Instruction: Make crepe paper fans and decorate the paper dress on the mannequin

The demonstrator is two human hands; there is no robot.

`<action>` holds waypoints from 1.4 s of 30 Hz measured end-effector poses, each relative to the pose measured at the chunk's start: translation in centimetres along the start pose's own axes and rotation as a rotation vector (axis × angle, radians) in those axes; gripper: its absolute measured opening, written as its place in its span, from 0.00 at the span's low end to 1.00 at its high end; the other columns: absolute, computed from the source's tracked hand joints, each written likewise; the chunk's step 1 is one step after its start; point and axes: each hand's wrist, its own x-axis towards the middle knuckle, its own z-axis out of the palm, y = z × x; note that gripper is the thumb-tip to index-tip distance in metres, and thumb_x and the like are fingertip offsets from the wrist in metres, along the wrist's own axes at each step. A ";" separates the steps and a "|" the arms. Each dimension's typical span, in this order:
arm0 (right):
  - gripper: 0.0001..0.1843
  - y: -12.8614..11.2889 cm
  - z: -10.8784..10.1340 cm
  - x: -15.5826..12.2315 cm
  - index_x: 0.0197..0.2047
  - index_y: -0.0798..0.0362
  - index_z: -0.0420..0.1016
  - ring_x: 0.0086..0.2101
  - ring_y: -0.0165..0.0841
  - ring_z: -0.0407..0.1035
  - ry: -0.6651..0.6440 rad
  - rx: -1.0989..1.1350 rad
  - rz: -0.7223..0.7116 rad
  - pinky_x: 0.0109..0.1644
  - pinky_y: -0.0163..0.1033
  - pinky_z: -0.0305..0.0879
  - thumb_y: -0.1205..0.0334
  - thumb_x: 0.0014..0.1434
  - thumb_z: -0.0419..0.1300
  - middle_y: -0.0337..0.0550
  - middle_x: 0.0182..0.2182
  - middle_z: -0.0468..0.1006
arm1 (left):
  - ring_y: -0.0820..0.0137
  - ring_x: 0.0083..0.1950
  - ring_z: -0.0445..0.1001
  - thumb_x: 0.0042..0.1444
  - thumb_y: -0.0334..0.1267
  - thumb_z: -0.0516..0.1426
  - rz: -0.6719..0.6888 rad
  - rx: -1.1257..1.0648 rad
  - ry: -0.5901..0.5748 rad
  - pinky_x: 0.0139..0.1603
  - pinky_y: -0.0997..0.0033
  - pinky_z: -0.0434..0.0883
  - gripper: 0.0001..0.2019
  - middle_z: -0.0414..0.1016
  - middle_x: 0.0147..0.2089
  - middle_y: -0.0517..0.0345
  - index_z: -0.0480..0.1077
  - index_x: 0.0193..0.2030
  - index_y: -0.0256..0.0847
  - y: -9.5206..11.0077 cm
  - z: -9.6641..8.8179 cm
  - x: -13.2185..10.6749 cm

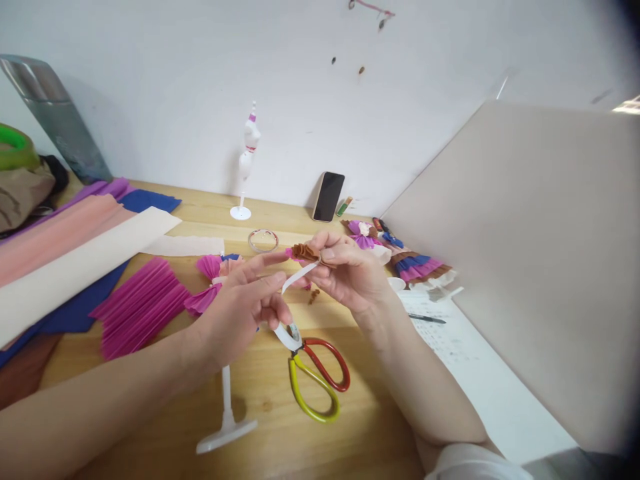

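My right hand (345, 270) pinches a small ruffled piece of brown paper (305, 252) with a pink edge, held up above the wooden table (270, 400). A white tape strip (299, 277) runs from that piece down to a small tape roll (287, 335), which my left hand (240, 307) holds with curled fingers, its index finger stretched toward the brown piece. A pink pleated paper dress on a white stand (226, 427) lies partly hidden under my left hand. Scissors (317, 377) with one red and one yellow-green handle lie just below the hands.
Pleated magenta paper (140, 303) and flat sheets of cream, pink, blue and purple paper (75, 247) lie at the left. A white mannequin stand (246, 160), a phone (329, 196) leaning on the wall, a clear tape ring (263, 240), paper-dressed figures (410, 263), a pen (425, 319) and a large board (540, 267) are around.
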 end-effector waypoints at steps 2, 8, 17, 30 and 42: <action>0.07 0.0 0.2 -0.1 0.23 0.53 0.74 0.15 0.22 0.56 -0.004 -0.028 -0.005 0.19 0.30 0.56 0.69 0.35 0.64 0.30 0.13 0.66 | 0.80 0.18 0.67 0.51 0.37 0.63 0.002 -0.008 0.044 0.16 0.80 0.57 0.20 0.76 0.31 0.59 0.68 0.51 0.38 0.1 -0.1 0.1; 0.04 0.0 0.2 -0.5 0.21 0.55 0.75 0.13 0.21 0.57 -0.126 -0.120 0.101 0.16 0.27 0.51 0.69 0.35 0.64 0.32 0.13 0.70 | 0.81 0.19 0.68 0.48 0.35 0.64 0.062 -0.068 0.128 0.17 0.79 0.59 0.16 0.79 0.42 0.55 0.70 0.45 0.40 0.9 -0.6 0.7; 0.04 -0.2 -0.5 -0.5 0.22 0.56 0.77 0.13 0.21 0.58 -0.328 -0.243 0.271 0.15 0.26 0.52 0.70 0.37 0.64 0.31 0.12 0.69 | 0.69 0.30 0.79 0.50 0.40 0.62 0.155 -0.062 -0.077 0.26 0.73 0.69 0.17 0.74 0.57 0.49 0.73 0.47 0.41 1.5 -1.8 1.3; 0.05 -0.4 -0.6 -0.5 0.22 0.56 0.76 0.13 0.21 0.59 -0.164 -0.453 0.176 0.15 0.24 0.54 0.72 0.37 0.61 0.33 0.12 0.71 | 0.69 0.37 0.80 0.55 0.32 0.60 0.221 -0.071 -0.321 0.38 0.73 0.75 0.06 0.82 0.40 0.52 0.79 0.36 0.38 1.9 -2.0 1.2; 0.03 -1.4 -1.8 -0.5 0.22 0.57 0.74 0.12 0.21 0.56 -0.193 -0.242 0.178 0.14 0.27 0.49 0.70 0.37 0.62 0.33 0.13 0.69 | 0.64 0.43 0.80 0.54 0.39 0.62 0.189 -0.148 -0.364 0.49 0.64 0.76 0.07 0.83 0.40 0.52 0.80 0.35 0.39 1.0 -2.2 1.9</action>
